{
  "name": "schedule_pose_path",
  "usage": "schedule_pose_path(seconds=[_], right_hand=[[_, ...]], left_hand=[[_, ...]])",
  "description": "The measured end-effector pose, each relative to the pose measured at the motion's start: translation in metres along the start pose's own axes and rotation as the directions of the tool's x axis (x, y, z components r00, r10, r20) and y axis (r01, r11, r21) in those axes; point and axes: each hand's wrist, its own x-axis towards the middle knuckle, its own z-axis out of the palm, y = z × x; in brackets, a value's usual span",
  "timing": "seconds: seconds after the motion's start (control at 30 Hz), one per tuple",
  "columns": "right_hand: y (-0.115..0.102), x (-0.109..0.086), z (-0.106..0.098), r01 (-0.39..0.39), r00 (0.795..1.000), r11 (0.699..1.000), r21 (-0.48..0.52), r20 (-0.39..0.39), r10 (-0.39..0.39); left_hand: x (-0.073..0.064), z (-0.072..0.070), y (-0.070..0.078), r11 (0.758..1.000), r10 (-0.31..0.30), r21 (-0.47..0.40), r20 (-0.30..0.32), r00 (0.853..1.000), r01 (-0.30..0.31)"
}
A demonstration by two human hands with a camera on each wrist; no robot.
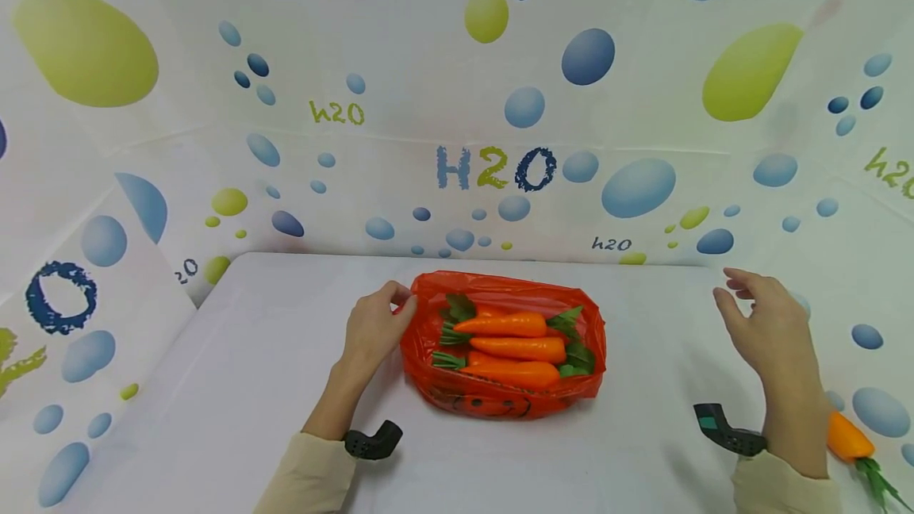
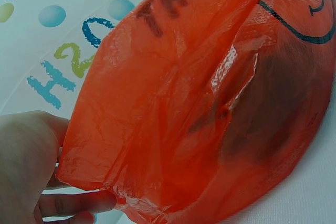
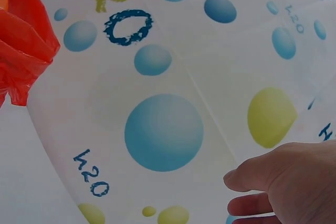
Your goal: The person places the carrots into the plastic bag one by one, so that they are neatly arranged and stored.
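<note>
A red plastic bag (image 1: 500, 403) with a drawn smiley face lies on the white table, its mouth spread wide. Several orange carrots (image 1: 517, 349) with green tops rest inside it. My left hand (image 1: 374, 324) pinches the bag's left rim between thumb and fingers; in the left wrist view the bag's side (image 2: 142, 114) fills most of the picture. Well to the right of the bag, my right hand (image 1: 767, 324) is raised with loosely bent fingers and nothing in them. The right wrist view shows this hand (image 3: 289, 182) apart from the bag's red edge (image 3: 26, 51).
Another carrot (image 1: 850, 439) with a green top lies at the far right, partly hidden behind my right forearm. The white table (image 1: 271, 387) meets a backdrop (image 1: 400, 38) printed with blue and green drops. Each wrist wears a black camera band (image 1: 374, 441).
</note>
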Motion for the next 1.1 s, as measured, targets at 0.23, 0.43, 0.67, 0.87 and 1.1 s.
schedule_pose_path(seconds=[0.23, 0.43, 0.67, 0.87, 1.1], right_hand=[[-0.0018, -0.0005, -0.001, -0.014, 0.998, 1.0, 0.002, 0.053, 0.014], [-0.0045, -0.0002, -0.0003, 0.002, 0.996, 1.0, 0.008, 0.085, -0.002], [-0.0046, -0.0012, 0.0024, 0.025, 0.996, 1.0, 0.01, 0.086, -0.025], [-0.0042, -0.001, 0.0026, 0.032, 0.997, 0.999, 0.008, 0.073, -0.033], [-0.0069, -0.0014, 0.0043, 0.034, 0.998, 0.999, 0.008, 0.051, -0.034]], left_hand=[[-0.0007, -0.0003, 0.0009, 1.0, -0.008, 0.002, 0.01, 1.0, 0.008], [-0.0008, -0.0003, 0.0008, 1.0, -0.006, 0.008, 0.013, 1.0, 0.006], [-0.0001, 0.0008, 0.0009, 1.0, -0.002, 0.012, 0.019, 1.0, 0.002], [0.0002, 0.0009, 0.0008, 1.0, -0.013, 0.009, 0.027, 1.0, 0.013], [-0.0003, 0.0006, 0.0011, 1.0, -0.024, 0.013, 0.028, 0.999, 0.023]])
